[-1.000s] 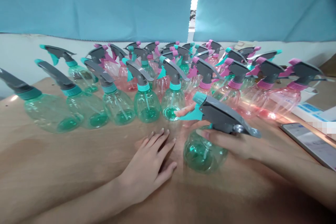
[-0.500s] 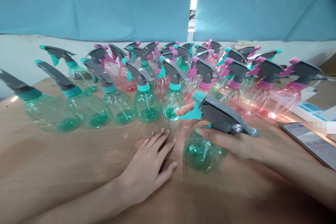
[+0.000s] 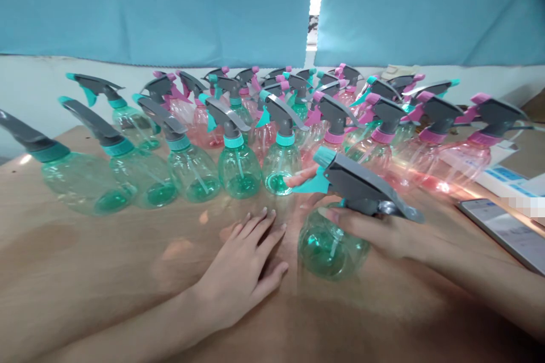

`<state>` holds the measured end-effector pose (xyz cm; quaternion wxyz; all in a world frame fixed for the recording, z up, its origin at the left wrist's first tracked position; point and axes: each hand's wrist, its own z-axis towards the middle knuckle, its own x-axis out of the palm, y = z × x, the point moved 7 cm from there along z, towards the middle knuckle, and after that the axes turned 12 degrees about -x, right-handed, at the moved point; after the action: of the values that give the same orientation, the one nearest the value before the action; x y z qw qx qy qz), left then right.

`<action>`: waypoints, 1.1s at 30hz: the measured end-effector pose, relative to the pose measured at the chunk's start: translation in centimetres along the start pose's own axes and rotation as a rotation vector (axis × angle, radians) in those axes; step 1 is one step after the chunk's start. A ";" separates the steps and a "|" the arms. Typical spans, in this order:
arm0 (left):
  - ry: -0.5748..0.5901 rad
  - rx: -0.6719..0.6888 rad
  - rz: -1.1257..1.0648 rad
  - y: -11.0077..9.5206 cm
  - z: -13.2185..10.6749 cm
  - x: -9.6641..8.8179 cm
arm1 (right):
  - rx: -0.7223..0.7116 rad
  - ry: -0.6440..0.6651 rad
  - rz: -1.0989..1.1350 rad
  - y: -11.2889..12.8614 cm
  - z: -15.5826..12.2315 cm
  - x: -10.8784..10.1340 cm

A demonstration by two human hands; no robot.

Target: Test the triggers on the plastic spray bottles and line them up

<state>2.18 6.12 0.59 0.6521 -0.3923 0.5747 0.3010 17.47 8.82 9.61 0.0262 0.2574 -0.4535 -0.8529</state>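
Note:
My right hand (image 3: pixel 361 227) is wrapped round the neck of a green spray bottle (image 3: pixel 330 249), thumb on the near side. Its index finger reaches forward by the teal trigger. The bottle has a grey head and a teal nozzle that points away to the left. Palm down on the wooden table (image 3: pixel 128 272), my left hand (image 3: pixel 242 261) rests with fingers stretched out, just left of that bottle and holding nothing. Beyond both hands stands a front row of spray bottles, among them a green one (image 3: pixel 239 173) with a teal collar.
Several pink spray bottles (image 3: pixel 462 156) stand at the right, and more rows fill the back of the table. A phone (image 3: pixel 504 229) lies at the right edge beside a blue-and-white box (image 3: pixel 511 178). Blue curtains (image 3: pixel 149 11) hang behind.
Both hands and the held spray bottle keep almost the same place. Small light patches now show on the table left of my left hand.

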 end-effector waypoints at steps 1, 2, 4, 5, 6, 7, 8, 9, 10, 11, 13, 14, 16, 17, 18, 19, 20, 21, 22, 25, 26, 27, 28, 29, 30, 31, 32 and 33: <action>0.000 -0.002 -0.003 0.0 0.0 0.0 | 0.002 -0.001 0.011 -0.1 0.0 0.0; 0.001 -0.004 -0.007 0.1 0.0 0.0 | 0.000 -0.003 0.019 -0.1 0.0 0.0; 0.001 -0.011 -0.012 0.1 0.0 0.0 | 0.003 -0.005 0.014 -0.2 0.0 0.0; 0.001 -0.013 -0.014 0.2 0.0 -0.1 | 0.005 -0.003 0.010 -0.2 0.0 0.1; 0.002 -0.014 -0.015 0.2 0.0 -0.1 | 0.008 0.001 0.015 -0.3 0.0 0.1; 0.005 -0.015 -0.017 0.2 0.0 -0.1 | 0.009 0.004 0.024 -0.3 0.0 0.1; 0.006 -0.015 -0.020 0.2 0.0 -0.1 | 0.009 0.011 0.035 -0.3 0.0 0.2; 0.006 -0.015 -0.024 0.2 0.0 -0.1 | 0.006 0.012 0.043 -0.2 0.1 0.2; 0.004 -0.015 -0.028 0.2 0.0 -0.1 | 0.002 0.008 0.045 -0.2 0.1 0.2; 0.001 -0.015 -0.032 0.2 0.0 -0.1 | 0.002 0.002 0.043 -0.2 0.1 0.1; -0.006 -0.015 -0.035 0.2 0.0 -0.1 | 0.009 -0.010 0.024 -0.2 0.1 0.0; -0.009 -0.013 -0.034 0.2 0.0 -0.1 | 0.014 -0.014 0.016 -0.2 0.0 0.0; -0.011 -0.009 -0.025 0.2 0.0 -0.1 | 0.019 -0.016 0.000 -0.2 0.0 -0.1; -0.011 -0.008 -0.018 0.2 0.0 -0.1 | 0.018 -0.016 -0.006 -0.1 0.0 -0.1; -0.012 -0.008 -0.013 0.2 0.0 -0.1 | 0.016 -0.014 -0.010 -0.1 0.1 0.0; -0.009 -0.009 -0.009 0.2 0.0 -0.1 | 0.014 -0.014 -0.013 0.0 0.1 0.0; -0.007 -0.010 -0.007 0.1 0.0 -0.1 | 0.011 -0.017 -0.016 0.1 0.1 -0.1; -0.005 -0.011 -0.007 0.1 0.0 -0.1 | 0.009 -0.021 -0.015 0.1 0.2 -0.1; -0.003 -0.010 -0.008 0.1 0.0 -0.1 | 0.008 -0.028 -0.012 0.1 0.2 -0.1; -0.005 -0.006 -0.013 0.1 0.0 -0.2 | 0.017 -0.037 -0.015 0.1 0.1 -0.1; -0.007 -0.005 -0.016 0.1 0.0 -0.2 | 0.023 -0.032 -0.018 0.1 0.1 -0.1; -0.009 -0.005 -0.019 0.1 0.0 -0.2 | 0.027 -0.026 -0.024 0.0 0.1 -0.1; -0.011 -0.005 -0.022 0.1 0.0 -0.2 | 0.029 -0.022 -0.030 0.0 0.0 -0.1; -0.013 -0.003 -0.025 0.1 0.0 -0.2 | 0.030 -0.019 -0.032 -0.1 0.0 -0.1; -0.013 -0.002 -0.026 0.1 0.0 -0.2 | 0.028 -0.021 -0.031 -0.1 0.0 -0.1; -0.012 0.001 -0.027 0.1 0.0 -0.1 | 0.021 -0.028 -0.027 -0.1 0.0 -0.1; -0.010 0.001 -0.026 0.0 0.0 -0.1 | 0.010 -0.041 -0.023 -0.1 0.0 -0.2; -0.008 0.001 -0.024 0.0 0.0 -0.1 | 0.000 -0.049 -0.017 -0.1 0.0 -0.2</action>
<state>2.14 6.17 0.70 0.6581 -0.3975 0.5676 0.2945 17.65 8.88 9.63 0.0080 0.2403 -0.4519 -0.8591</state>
